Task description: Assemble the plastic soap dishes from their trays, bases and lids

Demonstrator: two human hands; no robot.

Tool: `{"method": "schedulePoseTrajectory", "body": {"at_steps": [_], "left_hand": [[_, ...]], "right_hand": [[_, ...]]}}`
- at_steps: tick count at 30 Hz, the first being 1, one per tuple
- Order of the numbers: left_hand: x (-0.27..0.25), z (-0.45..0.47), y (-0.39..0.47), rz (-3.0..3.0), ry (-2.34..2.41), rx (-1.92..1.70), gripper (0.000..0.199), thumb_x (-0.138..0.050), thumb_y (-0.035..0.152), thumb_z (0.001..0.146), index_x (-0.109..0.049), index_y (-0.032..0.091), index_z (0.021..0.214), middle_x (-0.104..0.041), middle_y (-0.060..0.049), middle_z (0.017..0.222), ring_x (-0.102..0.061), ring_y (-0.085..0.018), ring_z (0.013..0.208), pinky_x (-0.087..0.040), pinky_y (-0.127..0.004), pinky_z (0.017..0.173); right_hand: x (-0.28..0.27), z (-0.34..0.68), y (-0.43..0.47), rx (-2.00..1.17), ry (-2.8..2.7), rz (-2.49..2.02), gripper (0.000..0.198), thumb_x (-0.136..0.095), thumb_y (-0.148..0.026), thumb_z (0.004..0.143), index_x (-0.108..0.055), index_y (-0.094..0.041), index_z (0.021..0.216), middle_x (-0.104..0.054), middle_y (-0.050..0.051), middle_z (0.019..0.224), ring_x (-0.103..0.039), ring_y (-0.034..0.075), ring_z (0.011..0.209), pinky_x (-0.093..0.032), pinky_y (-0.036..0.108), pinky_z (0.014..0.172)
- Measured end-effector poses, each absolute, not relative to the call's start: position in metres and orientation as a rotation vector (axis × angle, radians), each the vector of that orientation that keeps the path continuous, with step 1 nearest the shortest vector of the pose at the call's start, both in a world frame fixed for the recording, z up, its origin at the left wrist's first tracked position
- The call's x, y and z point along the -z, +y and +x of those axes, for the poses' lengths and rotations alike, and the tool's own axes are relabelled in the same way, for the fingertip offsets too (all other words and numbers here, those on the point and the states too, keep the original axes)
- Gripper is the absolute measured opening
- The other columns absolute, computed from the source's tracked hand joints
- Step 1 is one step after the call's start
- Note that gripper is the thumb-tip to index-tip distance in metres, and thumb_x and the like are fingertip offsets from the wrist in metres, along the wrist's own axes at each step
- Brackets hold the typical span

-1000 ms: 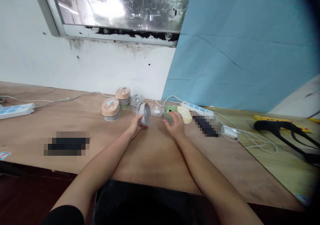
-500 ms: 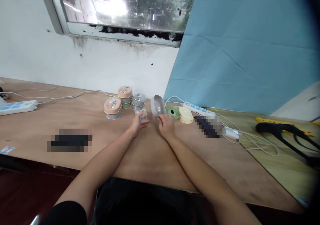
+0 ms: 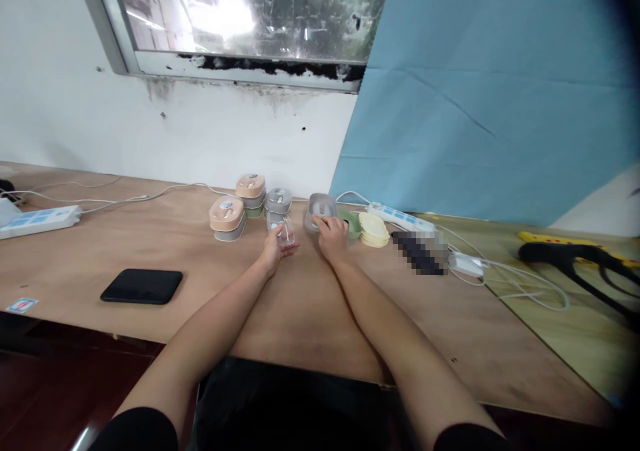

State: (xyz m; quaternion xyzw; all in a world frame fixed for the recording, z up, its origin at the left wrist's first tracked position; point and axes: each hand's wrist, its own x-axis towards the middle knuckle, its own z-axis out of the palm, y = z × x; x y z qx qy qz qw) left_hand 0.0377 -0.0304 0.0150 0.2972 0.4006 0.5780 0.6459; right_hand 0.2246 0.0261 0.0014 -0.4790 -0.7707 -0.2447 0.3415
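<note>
One clear plastic cover is pinched in the left hand, partly hidden by the thumb. Just beyond the right hand, fingers curled, grip unclear, sits an open grey container, near corner covered.

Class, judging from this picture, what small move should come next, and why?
Probably ease the right hand off the grey container: the container appears to sit level on the table, while the left hand holds the clear piece apart from it.
</note>
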Motion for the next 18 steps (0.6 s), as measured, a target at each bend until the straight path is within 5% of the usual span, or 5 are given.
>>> {"method": "schedulePoseTrajectory", "body": {"at_steps": [18], "left_hand": [[-0.016, 0.038, -0.032, 0.712, 0.906, -1.292, 0.048, -0.045, 0.053, 0.081, -0.046, 0.022, 0.118, -0.062, -0.01, 0.119, -0.068, -0.02, 0.071, -0.046, -0.028, 0.059]], "right_hand": [[-0.004, 0.278, 0.03, 0.57, -1.753, -1.453, 0.043, -0.045, -0.012, 0.079, -0.064, -0.024, 0.116, -0.06, 0.008, 0.097, -0.046, 0.024, 0.094, -0.027, 0.038, 0.083]]}}
